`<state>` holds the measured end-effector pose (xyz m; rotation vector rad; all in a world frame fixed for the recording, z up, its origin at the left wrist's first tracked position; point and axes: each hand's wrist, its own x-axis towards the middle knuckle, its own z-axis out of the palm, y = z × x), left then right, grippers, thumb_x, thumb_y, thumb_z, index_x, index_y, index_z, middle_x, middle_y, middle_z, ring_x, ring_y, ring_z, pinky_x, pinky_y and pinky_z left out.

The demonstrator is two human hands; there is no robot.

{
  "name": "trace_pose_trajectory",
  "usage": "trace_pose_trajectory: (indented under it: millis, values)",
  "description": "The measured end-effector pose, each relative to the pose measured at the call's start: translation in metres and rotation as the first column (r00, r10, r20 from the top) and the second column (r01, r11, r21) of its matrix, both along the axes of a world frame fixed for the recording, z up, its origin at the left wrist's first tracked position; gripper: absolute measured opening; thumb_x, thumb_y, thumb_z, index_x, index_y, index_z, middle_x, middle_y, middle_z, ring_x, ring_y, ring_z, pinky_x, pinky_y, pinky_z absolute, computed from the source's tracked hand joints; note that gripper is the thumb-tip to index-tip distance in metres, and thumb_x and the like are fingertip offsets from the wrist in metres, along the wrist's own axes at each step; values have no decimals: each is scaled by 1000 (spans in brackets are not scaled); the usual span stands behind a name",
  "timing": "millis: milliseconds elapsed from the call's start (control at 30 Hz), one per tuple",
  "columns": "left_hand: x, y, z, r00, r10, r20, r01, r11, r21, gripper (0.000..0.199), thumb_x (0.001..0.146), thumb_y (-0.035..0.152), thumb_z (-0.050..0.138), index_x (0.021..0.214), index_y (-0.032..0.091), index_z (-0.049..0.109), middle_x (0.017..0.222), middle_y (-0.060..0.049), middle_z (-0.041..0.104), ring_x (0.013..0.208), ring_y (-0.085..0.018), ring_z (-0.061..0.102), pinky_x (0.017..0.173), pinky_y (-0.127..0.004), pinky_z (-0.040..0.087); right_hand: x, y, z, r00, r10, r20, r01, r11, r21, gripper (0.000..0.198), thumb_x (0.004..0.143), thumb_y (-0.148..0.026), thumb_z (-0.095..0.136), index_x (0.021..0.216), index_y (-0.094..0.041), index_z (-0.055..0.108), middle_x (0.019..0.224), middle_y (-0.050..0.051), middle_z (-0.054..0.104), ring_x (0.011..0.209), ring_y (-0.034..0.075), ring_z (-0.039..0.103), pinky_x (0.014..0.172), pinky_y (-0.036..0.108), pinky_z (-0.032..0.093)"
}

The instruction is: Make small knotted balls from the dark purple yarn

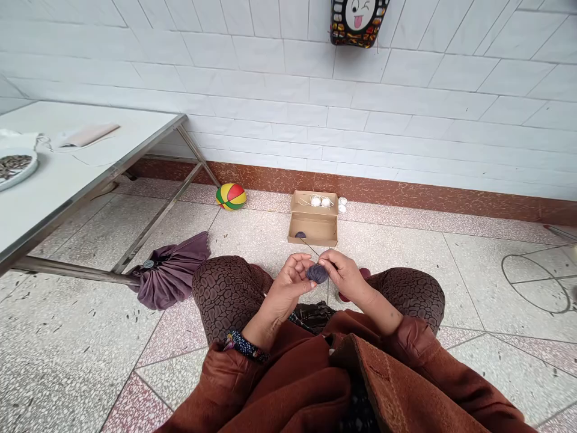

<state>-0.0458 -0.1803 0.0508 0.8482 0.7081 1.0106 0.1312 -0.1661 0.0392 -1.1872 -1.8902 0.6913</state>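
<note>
Between my hands, above my lap, is a small ball of dark purple-grey yarn [317, 273]. My left hand [292, 278] holds the ball from its left side, with the thumb beneath and the fingers curled. At the ball's upper right, my right hand [340, 272] pinches the yarn strand [309, 246]. That strand runs up and left to a second dark yarn ball [300, 235] in the open cardboard box [315, 227] on the floor. Two white yarn balls [320, 201] lie in the box's raised lid, with loose white thread around them.
Beside the lid, small white balls [342, 205] rest on the floor. To the left stand a metal-framed table [103, 174], a colourful ball [231, 196] and a folded purple umbrella [169, 270]. A wire stand [536, 282] is at right; a basket [359, 24] hangs on the wall.
</note>
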Motion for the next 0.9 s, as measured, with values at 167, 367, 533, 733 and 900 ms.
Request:
trace_pose_trajectory:
  millis: [167,367,533,733,900]
  values:
    - [1,2,-2,998,53,13,-52,995,-82,41,64,17,81,102,19,66,102,-5,65,95,-16,59,89,-30,45,-1,-11,-13,997,9,82,-5,999,-54,16,98,-24,44,90,-21,57,82,2,62,75,16,58,70,27,46]
    - [0,8,-11,972,201,-124,-208,977,-48,38,63,22,83,97,20,67,96,-3,68,91,-16,61,88,-30,47,2,-20,-4,957,222,189,-219,975,-38,14,98,-23,48,89,-20,58,80,2,62,74,15,58,71,26,46]
    - [-3,8,-10,950,149,-273,-141,989,51,39,66,28,82,99,19,63,86,-1,68,75,-13,60,72,-27,47,3,-15,17,957,262,125,-272,959,75,16,100,-27,50,93,-21,63,84,4,62,79,16,59,73,28,48]
    - [-2,2,-5,975,-25,-222,30,999,19,39,71,34,80,101,21,61,88,-1,65,74,-14,62,71,-29,50,1,-3,14,995,102,21,-104,988,111,18,100,-31,50,94,-22,64,84,4,62,81,18,60,75,30,51]
    - [0,1,-13,979,-42,-198,44,999,5,32,77,40,75,101,21,62,90,-1,64,72,-16,65,70,-31,51,4,-8,13,996,91,9,-91,991,101,16,100,-28,50,92,-21,62,84,5,62,79,18,59,73,30,50]
